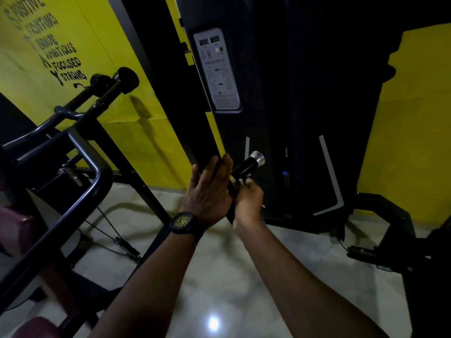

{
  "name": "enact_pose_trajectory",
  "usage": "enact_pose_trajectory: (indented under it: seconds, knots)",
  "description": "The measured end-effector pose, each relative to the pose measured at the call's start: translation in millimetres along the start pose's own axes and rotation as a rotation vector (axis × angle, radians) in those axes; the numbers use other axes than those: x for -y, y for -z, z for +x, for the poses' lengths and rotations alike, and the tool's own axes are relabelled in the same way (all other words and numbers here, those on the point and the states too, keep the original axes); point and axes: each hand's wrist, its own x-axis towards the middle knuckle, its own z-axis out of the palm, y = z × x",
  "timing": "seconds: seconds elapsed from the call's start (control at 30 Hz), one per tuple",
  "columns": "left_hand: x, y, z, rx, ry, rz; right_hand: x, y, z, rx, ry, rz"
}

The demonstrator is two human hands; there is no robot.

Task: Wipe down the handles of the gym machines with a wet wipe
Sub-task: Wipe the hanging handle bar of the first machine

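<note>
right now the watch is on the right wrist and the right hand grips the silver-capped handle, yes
No: the head view shows the watch on the left wrist. The right hand does grip the silver-capped handle.

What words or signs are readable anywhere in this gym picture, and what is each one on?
"POSITIVE": yellow wall.
"FIGHTING": same wall.
"BRAVE": same wall.
"AMBITIOUS": same wall.
"FOCUSED": same wall.
"STRONG": same wall.
"S T A Y": big letters running down the left of those words.
Placard on the black machine: print too blurred to read.
Watch dial: too small to read.
Handle in the right hand: no text visible.
</note>
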Motion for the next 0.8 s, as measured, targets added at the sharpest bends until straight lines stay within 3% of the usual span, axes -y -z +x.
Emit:
enact_pose_trajectory:
  seconds: [0.13, 0.4, 0.53, 0.7, 0.8]
  knots:
    - [-1, 0, 2, 0.01, -0.016, 0.012, 25, 2, 21, 0.011, -0.232, 0.12]
    - [-1, -1, 3, 0.015, 0.002, -0.02, 23, 15, 33, 0.126, -0.341, 0.236]
    - [0, -4, 1, 0.004, -0.008, -0.03, 17, 16, 11, 0.086, -0.218, 0.118]
    - [0, 3, 4, 0.031, 0.009, -0.071, -1, -3, -8, -0.013, 0.079, 0.114]
    - [-1, 4, 0, 0.062, 0.03, -0.137, -1, 1, -16, -0.058, 0.292, -0.081]
